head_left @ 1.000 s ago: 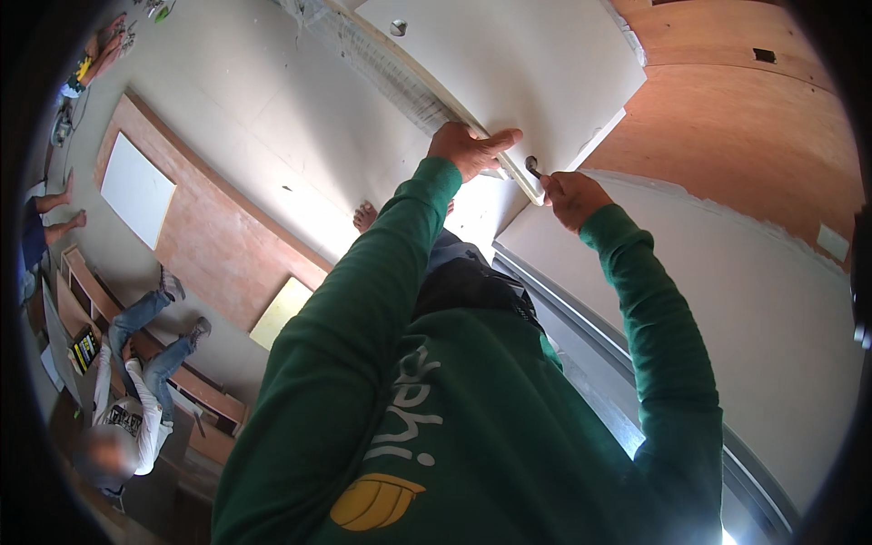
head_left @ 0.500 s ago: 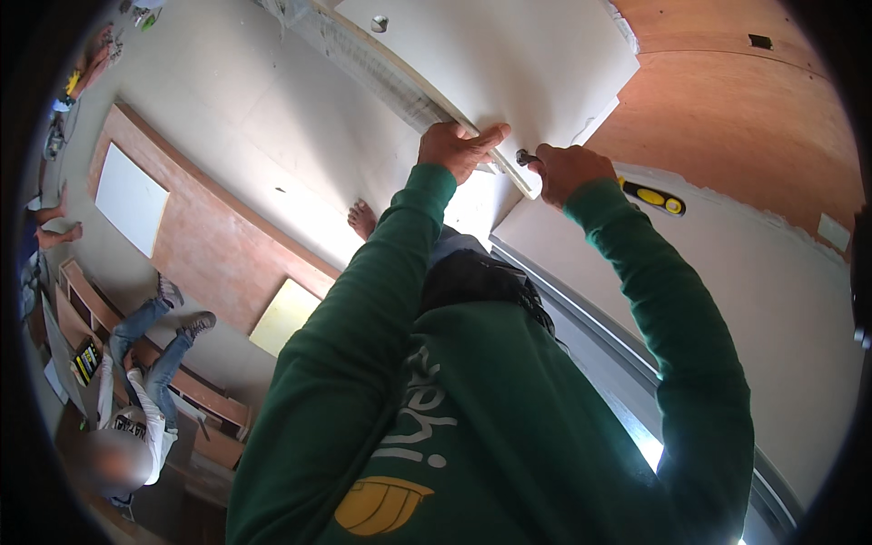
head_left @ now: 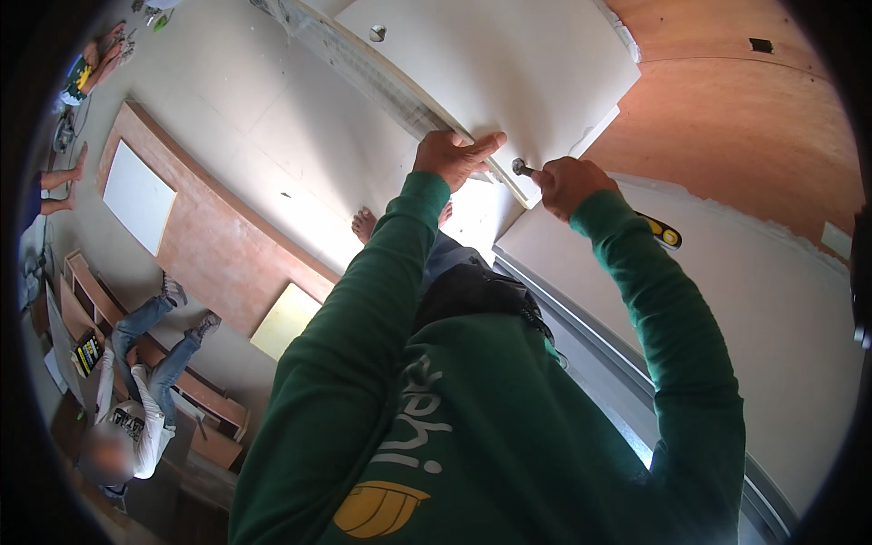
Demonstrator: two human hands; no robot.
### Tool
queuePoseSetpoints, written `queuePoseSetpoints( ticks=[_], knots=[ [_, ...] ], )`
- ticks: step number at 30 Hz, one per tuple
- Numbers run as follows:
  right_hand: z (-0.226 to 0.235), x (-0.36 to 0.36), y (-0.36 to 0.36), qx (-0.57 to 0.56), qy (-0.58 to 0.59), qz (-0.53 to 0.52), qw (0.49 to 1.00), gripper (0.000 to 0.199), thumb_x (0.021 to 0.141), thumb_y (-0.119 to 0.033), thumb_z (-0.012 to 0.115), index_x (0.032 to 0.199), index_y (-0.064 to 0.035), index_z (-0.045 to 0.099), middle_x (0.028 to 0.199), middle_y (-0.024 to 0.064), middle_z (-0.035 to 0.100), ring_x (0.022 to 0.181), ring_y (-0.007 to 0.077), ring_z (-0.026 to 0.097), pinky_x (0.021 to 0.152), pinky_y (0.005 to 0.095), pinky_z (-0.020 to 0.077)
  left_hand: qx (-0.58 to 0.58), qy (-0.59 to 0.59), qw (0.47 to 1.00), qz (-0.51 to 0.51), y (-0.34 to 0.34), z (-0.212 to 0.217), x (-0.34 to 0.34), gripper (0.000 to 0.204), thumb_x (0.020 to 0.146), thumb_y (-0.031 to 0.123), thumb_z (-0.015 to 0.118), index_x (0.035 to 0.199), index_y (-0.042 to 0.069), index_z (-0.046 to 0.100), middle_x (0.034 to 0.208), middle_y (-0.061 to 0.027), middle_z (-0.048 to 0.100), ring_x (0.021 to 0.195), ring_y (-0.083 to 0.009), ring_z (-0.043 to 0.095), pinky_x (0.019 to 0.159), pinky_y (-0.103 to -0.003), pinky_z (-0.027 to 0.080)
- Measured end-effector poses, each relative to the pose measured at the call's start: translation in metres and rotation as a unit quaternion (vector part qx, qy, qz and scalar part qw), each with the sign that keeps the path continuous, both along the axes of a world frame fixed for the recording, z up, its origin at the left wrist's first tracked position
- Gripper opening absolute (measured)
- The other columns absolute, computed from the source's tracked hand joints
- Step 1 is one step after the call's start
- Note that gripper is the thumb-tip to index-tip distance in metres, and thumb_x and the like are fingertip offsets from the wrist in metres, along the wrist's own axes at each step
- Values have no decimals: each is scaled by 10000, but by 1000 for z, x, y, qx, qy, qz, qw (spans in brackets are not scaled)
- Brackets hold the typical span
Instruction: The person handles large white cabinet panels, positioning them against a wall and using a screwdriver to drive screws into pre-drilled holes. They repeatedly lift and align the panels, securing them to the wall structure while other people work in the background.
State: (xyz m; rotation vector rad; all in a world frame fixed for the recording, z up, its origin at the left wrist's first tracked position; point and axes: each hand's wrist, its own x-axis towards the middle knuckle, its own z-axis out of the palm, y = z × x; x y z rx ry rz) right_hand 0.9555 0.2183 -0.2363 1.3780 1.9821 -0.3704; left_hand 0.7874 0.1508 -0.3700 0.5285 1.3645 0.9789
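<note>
A hammer with a black-and-yellow handle (head_left: 666, 233) is gripped in my right hand (head_left: 572, 186), high up near its metal head. That head is close to the face of a white panel (head_left: 509, 68), near its lower corner; whether they touch I cannot tell. My left hand (head_left: 454, 159) clasps the panel's long edge, thumb across the white face and the other fingers behind, mostly hidden. A round hole (head_left: 377, 34) shows further up the panel. If a nail is under the hammer head, I cannot make it out.
Reddish plywood (head_left: 727, 118) lines the right side, above a pale grey surface (head_left: 772, 300) and a metal track (head_left: 590, 331). At left stands a curved plywood partition (head_left: 218, 241). A person (head_left: 136, 409) sits beyond it by wooden frames; other people's legs (head_left: 64, 189) show further off.
The hammer head has shifted slightly left and down across the panel, with my right hand turned a little. My left hand keeps its hold on the edge.
</note>
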Motion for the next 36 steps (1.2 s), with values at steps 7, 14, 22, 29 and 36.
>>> queuePoseSetpoints(
  ticks=[7, 14, 22, 29, 36],
  knots=[
    [18, -24, 17, -14, -79, 34, 996, 302, 980, -363, 596, 923, -106, 742, 909, 116, 739, 877, 311, 708, 805, 465, 537, 13, -2, 999, 43, -4, 5, 12, 732, 749, 590, 815, 878, -118, 681, 827, -178, 720, 788, -198, 752, 722, -331, 581],
    [17, -29, 28, -6, -64, 193, 979, 232, 972, -317, 624, 961, -113, 734, 876, 126, 739, 854, 315, 724, 772, 455, 554, 4, 28, 998, 52, -6, 10, 14, 664, 759, 544, 827, 835, -98, 676, 785, -183, 708, 751, -202, 749, 694, -335, 582],
    [12, 2, -1, 82, 21, 146, 986, 275, 1009, -346, 542, 963, -116, 684, 849, 123, 731, 878, 318, 715, 773, 460, 551, 15, 42, 998, 41, -1, -1, 11, 639, 783, 520, 823, 746, -84, 618, 764, -163, 678, 763, -207, 750, 662, -313, 576],
    [11, 15, 0, 54, 55, 64, 995, 353, 1018, -399, 504, 958, -97, 675, 912, 131, 727, 913, 337, 693, 805, 493, 537, 33, -4, 997, 67, 1, -9, 16, 617, 789, 493, 828, 727, -79, 607, 782, -165, 668, 769, -208, 740, 643, -313, 578],
    [24, -7, 9, 46, -5, 117, 992, 253, 972, -350, 582, 1003, -140, 719, 958, 109, 733, 948, 308, 702, 830, 467, 545, 38, 2, 998, 57, 0, -16, 14, 580, 791, 493, 826, 652, -8, 568, 688, -131, 658, 714, -199, 735, 639, -318, 564]
  ],
)
